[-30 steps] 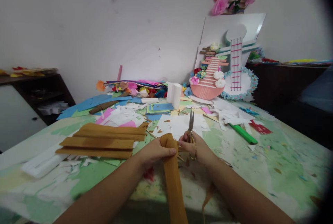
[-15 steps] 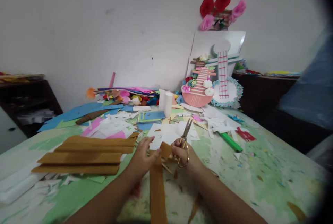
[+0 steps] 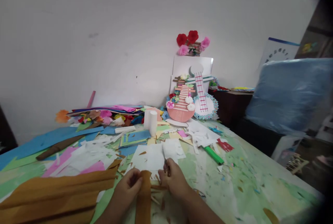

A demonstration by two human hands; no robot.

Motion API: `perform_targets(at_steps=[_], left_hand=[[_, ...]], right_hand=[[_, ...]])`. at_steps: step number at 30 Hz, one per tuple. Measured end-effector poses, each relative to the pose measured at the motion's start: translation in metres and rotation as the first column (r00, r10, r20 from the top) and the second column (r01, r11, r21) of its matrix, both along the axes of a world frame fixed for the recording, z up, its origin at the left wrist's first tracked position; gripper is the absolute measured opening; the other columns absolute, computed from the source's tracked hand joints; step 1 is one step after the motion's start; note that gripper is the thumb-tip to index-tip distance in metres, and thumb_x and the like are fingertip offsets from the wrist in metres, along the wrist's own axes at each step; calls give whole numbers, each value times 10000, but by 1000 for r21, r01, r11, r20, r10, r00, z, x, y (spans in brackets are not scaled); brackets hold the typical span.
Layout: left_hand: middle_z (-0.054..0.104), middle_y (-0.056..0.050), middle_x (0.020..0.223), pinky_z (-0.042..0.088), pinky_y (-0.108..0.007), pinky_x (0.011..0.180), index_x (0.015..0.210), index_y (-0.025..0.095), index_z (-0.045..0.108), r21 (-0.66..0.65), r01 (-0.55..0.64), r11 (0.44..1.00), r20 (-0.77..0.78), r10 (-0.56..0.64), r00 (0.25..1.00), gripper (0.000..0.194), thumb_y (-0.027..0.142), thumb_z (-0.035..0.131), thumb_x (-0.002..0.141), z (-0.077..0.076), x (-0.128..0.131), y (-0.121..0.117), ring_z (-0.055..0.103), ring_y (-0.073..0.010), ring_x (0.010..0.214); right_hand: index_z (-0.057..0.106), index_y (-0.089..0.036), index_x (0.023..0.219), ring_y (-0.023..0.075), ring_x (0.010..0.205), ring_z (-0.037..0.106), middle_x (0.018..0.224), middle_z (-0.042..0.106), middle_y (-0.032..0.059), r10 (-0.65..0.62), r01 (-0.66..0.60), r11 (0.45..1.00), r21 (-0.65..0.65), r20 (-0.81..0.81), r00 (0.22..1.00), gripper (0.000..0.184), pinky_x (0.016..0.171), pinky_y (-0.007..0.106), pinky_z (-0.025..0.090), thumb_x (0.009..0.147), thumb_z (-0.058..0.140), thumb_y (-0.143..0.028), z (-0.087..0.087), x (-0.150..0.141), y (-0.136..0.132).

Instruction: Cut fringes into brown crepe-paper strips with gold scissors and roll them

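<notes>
My left hand is closed, its thumb and fingers pinching the upper left edge of a long brown paper strip. The strip hangs down toward the bottom of the view. Just right of it, my right hand grips a pair of scissors, whose blades point away from me over white paper. Much of the scissors' handle is hidden by the fingers. Small brown offcuts lie between the two hands. More brown paper, in folded lengths, is spread on the table to the left.
White sheets and a white paper roll are ahead of my hands. A green stick-like object lies to the right. Paper instruments lean at the back wall. Colourful paper flowers and scraps cover the back left of the table.
The view has swung right and up. My left hand, its fingers apart before, now pinches the strip's top. My right hand has turned the scissors so the blades point forward.
</notes>
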State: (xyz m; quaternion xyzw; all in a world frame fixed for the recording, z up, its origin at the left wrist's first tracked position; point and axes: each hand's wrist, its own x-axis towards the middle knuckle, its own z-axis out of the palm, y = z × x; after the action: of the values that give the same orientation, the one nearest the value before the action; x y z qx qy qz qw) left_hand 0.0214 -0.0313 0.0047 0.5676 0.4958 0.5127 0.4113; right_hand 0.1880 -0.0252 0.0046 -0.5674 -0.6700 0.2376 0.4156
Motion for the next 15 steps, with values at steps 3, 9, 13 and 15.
perform_targets(at_steps=[3,9,13,15], left_hand=[[479,56,444,323,-207,398,596,169,538,-113,-43,993,132,58,990,236,361,626,492,0,-6,6,412,-89,391],[443,90,401,306,-174,382,643,168,501,-283,-18,959,290,103,951,282,356,641,488,3,-10,6,401,-58,352],[522,68,511,405,-212,483,674,170,502,-335,44,941,369,88,925,319,300,684,447,7,-7,2,500,-82,441],[541,57,546,420,-227,515,647,169,510,-332,81,940,389,58,920,310,286,696,429,6,-6,1,519,-93,481]], right_hand=[[501,-180,671,147,601,481,655,538,15,-188,180,982,56,340,921,63,529,246,326,630,510,-227,-1,10,4],[597,-177,732,115,539,516,621,591,-1,-116,134,991,-15,408,906,179,483,203,342,666,526,-327,-4,30,10],[582,-147,896,182,808,520,860,595,83,-145,97,987,128,461,876,230,685,287,377,710,485,-241,10,26,-1],[542,-200,1003,187,922,472,993,557,66,-100,1,980,198,492,865,331,783,304,344,675,536,-236,17,17,-10]])
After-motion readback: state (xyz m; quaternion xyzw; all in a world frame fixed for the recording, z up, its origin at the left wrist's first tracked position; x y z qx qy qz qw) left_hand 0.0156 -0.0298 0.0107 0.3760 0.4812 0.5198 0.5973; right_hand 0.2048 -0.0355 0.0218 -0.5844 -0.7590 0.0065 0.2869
